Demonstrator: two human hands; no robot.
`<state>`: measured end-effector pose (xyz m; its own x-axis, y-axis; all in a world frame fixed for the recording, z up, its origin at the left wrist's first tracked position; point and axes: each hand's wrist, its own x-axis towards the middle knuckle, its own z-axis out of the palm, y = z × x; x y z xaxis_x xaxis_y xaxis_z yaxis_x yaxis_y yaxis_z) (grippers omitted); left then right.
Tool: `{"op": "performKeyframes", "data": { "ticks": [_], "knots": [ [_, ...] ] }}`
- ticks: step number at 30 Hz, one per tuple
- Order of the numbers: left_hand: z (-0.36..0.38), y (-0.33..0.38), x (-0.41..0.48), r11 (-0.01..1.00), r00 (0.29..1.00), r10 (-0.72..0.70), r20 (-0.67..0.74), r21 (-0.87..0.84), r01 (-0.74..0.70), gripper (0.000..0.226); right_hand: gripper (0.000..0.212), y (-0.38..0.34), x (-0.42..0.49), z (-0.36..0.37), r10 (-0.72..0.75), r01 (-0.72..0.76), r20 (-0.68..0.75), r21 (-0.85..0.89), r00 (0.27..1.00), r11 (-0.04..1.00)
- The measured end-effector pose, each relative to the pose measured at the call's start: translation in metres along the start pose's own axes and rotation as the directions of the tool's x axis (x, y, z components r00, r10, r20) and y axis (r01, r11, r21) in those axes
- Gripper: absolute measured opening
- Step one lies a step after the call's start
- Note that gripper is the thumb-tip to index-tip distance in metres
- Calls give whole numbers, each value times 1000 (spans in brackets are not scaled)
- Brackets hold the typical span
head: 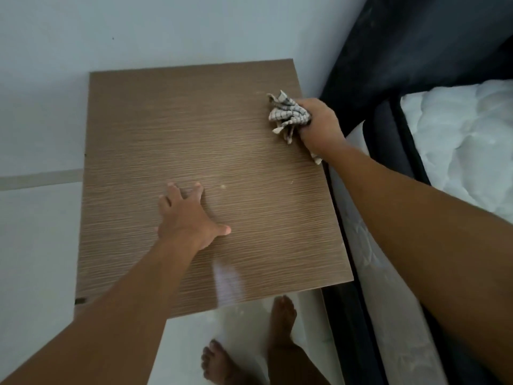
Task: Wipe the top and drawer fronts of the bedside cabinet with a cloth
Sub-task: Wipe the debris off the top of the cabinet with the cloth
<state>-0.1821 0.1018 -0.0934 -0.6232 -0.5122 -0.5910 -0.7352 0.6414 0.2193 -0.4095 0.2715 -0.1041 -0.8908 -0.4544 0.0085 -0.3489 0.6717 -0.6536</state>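
The bedside cabinet's brown wood-grain top [172, 129] fills the middle of the head view, seen from above. My right hand [319, 123] is at the top's right edge, shut on a crumpled checked cloth [287, 113] that rests on the surface. My left hand [186, 216] lies flat on the top near its middle, fingers spread, holding nothing. A few pale specks [223, 186] sit on the wood to the right of my left fingers. The drawer fronts are hidden below the top.
A white wall [166, 29] is behind the cabinet. A dark bed frame [388, 51] with a white quilted mattress [458, 134] stands tight against the right side. My bare feet [219, 362] are on the white floor in front.
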Motion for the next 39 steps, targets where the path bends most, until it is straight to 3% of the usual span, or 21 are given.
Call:
{"op": "performKeyframes", "data": {
  "ticks": [4, 9, 12, 17, 20, 21, 23, 25, 29, 32, 34, 36, 39],
  "knots": [
    [0, 1, 1, 1000, 1000, -14, 3, -28, 14, 112, 46, 23, -6, 23, -98, 103, 36, -173, 995, 980],
    [1, 0, 1, 999, 1000, -14, 10, -53, 15, 112, 33, 30, -70, 21, -316, 323, 126, -39, 940, 946],
    [1, 1, 1, 998, 1000, -20, 6, -51, 20, 113, 40, 27, -132, 14, -427, 425, 197, 56, 882, 903],
    [1, -1, 0, 998, 1000, -20, 10, -63, 21, 111, 62, 25, -245, 5, -354, 361, 455, 75, 817, 930],
    [0, -1, 0, 998, 1000, -17, 21, -61, 18, 110, 44, 13, -291, 3, -384, 336, 532, 189, 755, 923],
    [0, -1, -1, 998, 1000, -19, 20, -55, 20, 110, 35, 8, -300, 2, -413, 335, 532, 240, 740, 911],
    [-2, -1, -2, 999, 1000, -22, 18, -36, 23, 111, 36, -6, -302, -4, -452, 369, 476, 262, 754, 892],
    [-3, 0, -2, 999, 1000, -19, 25, -25, 20, 111, 39, -17, -283, -9, -416, 338, 377, 258, 827, 905],
    [-6, 1, -2, 1000, 1000, -2, 26, 12, 2, 111, 48, -36, -185, -4, -223, 180, 200, 210, 954, 961],
    [-8, -4, -1, 1000, 1000, 11, 10, -25, -11, 104, 38, -52, -97, 14, -190, 183, 23, 192, 981, 964],
    [-12, -13, 0, 991, 996, 40, -82, -124, -50, 91, 37, -62, -45, 34, -169, 177, -68, 153, 983, 972],
    [-18, -28, 1, 980, 984, 52, -169, -183, -83, 81, 37, -70, -1, 59, -137, 145, -88, 93, 987, 985],
    [-26, -56, 1, 996, 976, -30, -214, -92, 11, 86, 42, -78, 43, 97, -116, 116, -6, 6, 993, 993]
  ]
}}
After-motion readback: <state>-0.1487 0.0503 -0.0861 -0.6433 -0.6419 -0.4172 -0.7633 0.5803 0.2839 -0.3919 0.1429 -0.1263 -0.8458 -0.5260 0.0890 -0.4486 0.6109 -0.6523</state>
